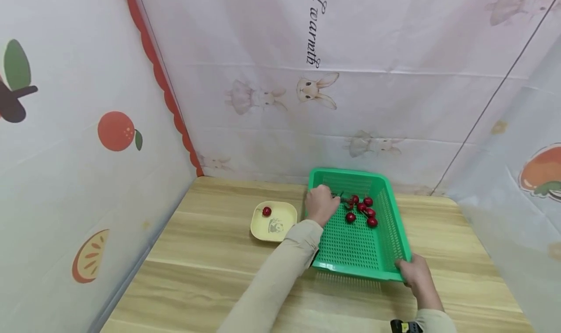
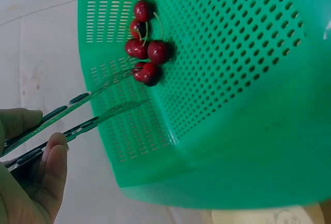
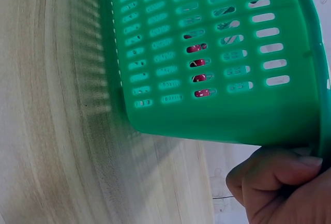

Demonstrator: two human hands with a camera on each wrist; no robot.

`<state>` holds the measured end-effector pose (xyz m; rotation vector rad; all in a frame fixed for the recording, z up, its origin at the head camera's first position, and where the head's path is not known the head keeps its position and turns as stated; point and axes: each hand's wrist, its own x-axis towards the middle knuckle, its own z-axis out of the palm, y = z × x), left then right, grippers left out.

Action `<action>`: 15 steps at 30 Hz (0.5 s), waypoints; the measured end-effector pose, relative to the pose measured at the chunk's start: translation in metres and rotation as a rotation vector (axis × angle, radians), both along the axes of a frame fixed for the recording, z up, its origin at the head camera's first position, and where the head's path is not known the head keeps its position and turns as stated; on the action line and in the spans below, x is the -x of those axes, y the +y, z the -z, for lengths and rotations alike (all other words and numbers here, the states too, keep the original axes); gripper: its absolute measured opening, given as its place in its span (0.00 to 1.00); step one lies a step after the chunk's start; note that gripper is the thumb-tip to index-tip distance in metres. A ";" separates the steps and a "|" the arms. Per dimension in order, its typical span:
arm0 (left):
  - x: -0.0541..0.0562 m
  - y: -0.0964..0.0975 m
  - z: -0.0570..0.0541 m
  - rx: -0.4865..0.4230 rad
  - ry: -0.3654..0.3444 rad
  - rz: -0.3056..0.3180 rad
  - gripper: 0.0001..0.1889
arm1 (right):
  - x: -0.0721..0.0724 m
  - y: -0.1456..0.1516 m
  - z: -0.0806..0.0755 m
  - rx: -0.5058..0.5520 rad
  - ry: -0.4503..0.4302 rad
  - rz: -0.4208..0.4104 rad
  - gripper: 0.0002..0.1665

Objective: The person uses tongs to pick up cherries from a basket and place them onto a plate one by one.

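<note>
My left hand [image 1: 322, 205] reaches over the left side of a green plastic basket [image 1: 350, 269] and holds a pair of tongs [image 2: 77, 113]. The tongs' two arms stand apart, their tips beside the red cherries [image 2: 159, 52] in the basket; whether they touch one cannot be told. Several cherries with stems lie toward the basket's far right. At the near right corner my right hand [image 1: 415, 270] grips the basket's rim, the fingers curled under it in the right wrist view. A single cherry [image 1: 266, 211] lies in a small yellow dish [image 1: 259, 231] to the left.
The basket and dish are on a wood-grain table [image 1: 206, 269]. Printed cloth walls [image 1: 263, 143] stand behind it and at both sides. The basket's slotted side [image 3: 176, 69] rises close to my right hand.
</note>
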<state>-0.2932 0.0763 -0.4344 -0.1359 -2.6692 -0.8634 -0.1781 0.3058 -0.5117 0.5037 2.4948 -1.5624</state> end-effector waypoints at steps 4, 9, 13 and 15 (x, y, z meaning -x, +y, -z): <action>0.002 0.007 0.004 0.032 -0.021 -0.006 0.27 | 0.000 0.000 -0.001 -0.006 0.002 0.005 0.27; 0.003 0.015 0.011 0.055 -0.044 -0.010 0.26 | 0.001 0.001 0.000 0.001 0.010 0.008 0.27; 0.004 0.019 0.015 0.080 -0.071 -0.041 0.25 | 0.001 0.000 0.002 0.011 0.007 0.014 0.26; 0.005 0.021 0.016 0.094 -0.086 -0.054 0.25 | 0.001 0.000 0.002 0.014 0.003 0.016 0.26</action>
